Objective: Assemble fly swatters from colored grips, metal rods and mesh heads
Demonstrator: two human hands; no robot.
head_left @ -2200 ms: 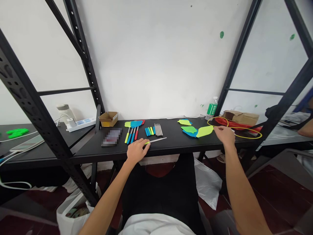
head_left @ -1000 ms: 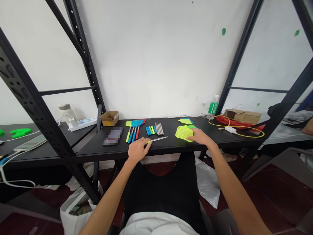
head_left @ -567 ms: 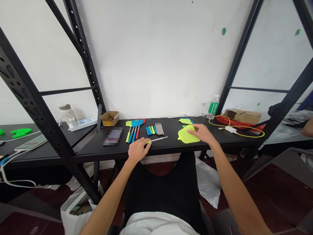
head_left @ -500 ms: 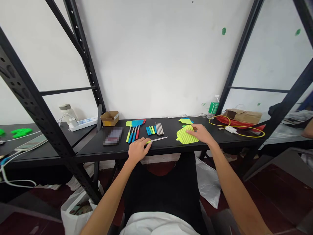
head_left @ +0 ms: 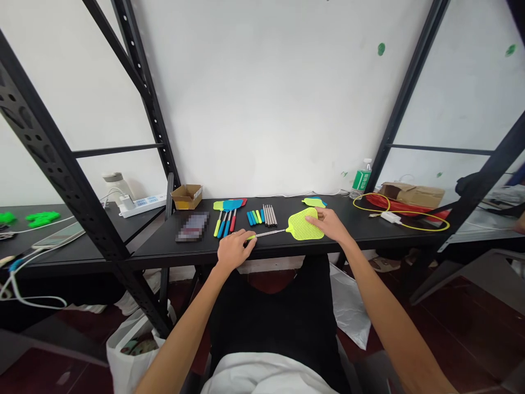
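Observation:
My left hand [head_left: 233,250] is closed on the green handle end of a thin metal rod [head_left: 267,233] lying on the black table [head_left: 164,246]. My right hand [head_left: 329,224] pinches a yellow-green mesh swatter head [head_left: 300,226] by its right side. The head's neck touches the rod's tip. Behind my right hand lie more swatter heads [head_left: 314,202], green and blue.
Finished swatters [head_left: 227,213], loose coloured grips [head_left: 254,216] and bare rods [head_left: 269,215] lie mid-table. A blurred flat object [head_left: 191,226] and a small cardboard box [head_left: 186,196] sit left. A bottle [head_left: 361,178], yellow cable [head_left: 400,214] and a box are right. Black rack posts flank the table.
My right hand picked the yellow-green head from the pile at the right and slid it left until its neck met the rod's tip. My left hand stayed on the rod.

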